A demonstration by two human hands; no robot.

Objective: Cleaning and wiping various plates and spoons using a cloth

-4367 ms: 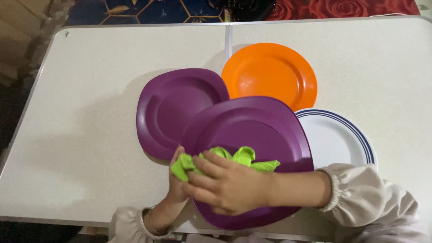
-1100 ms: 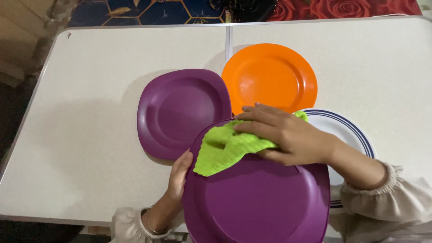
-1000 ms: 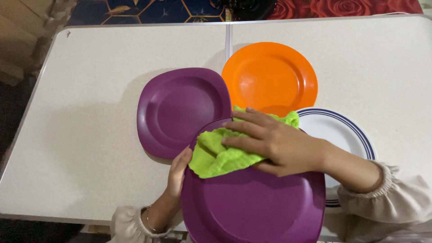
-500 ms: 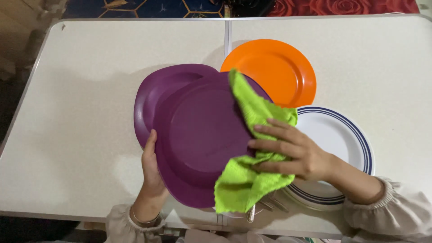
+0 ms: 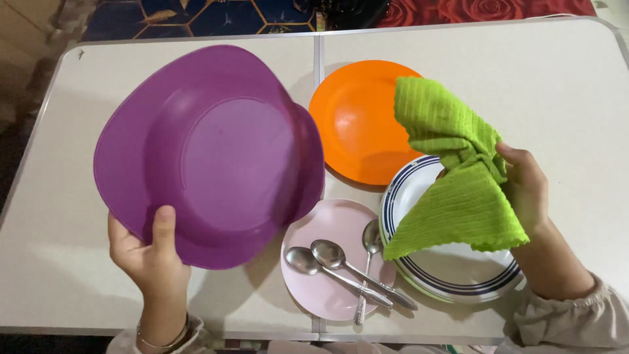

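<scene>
We have just lifted the purple plate [image 5: 209, 154] off its spot in front of us and swung it up and to the left of the orange plate [image 5: 357, 121], our left hand [image 5: 152, 252] gripping its near rim with the thumb on top, so it now hangs tilted above the bench [image 5: 570, 85]. Our right hand [image 5: 527, 190] has pulled the green cloth [image 5: 458, 177] clear of it; the cloth is pinched in closed fingers to the right of the orange plate, draping over the blue-rimmed white plates [image 5: 452, 275]. We judge the wiping of this plate finished. The move has uncovered a small pink plate [image 5: 331, 301] just below the orange plate, carrying three metal spoons [image 5: 347, 265]. The bench is a pale speckled folding top with a metal seam running past the orange plate's left edge, and beyond its far edge show a dark patterned rug and red rose fabric.
</scene>
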